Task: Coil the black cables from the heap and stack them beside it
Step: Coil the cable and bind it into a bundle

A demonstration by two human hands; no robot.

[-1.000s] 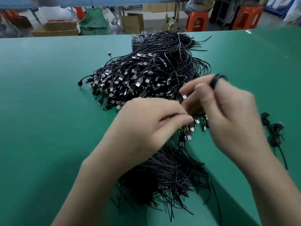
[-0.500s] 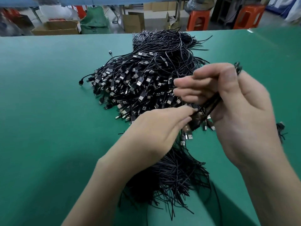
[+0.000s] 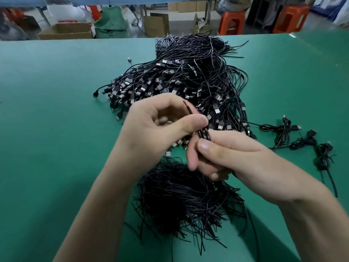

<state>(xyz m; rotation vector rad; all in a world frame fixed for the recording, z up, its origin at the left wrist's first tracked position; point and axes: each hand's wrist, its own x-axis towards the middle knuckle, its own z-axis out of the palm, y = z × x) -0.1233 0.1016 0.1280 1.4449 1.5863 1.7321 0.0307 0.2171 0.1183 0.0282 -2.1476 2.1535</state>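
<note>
- Left hand [image 3: 158, 123]: curled, thumb and fingers pinching the upper part of a folded black cable [image 3: 203, 132], its red-tipped end sticking out at 11 o'clock.
- Right hand [image 3: 236, 157]: closed on the cable's lower part.
- Heap [image 3: 188, 78]: at 12 o'clock on the green bench [image 3: 56, 129].
- Coiled cables [image 3: 302, 144]: at 3 o'clock of the heap, on the bench.

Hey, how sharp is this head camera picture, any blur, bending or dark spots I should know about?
Head view: the heap of black cables with metal plugs is fairly sharp; the left hand and right hand, pinching a folded black cable, are slightly motion-blurred; the green table's far edge bows from wide-angle distortion; the frame's corners smear; lighting is even, with soft shadows under the forearms.
</note>
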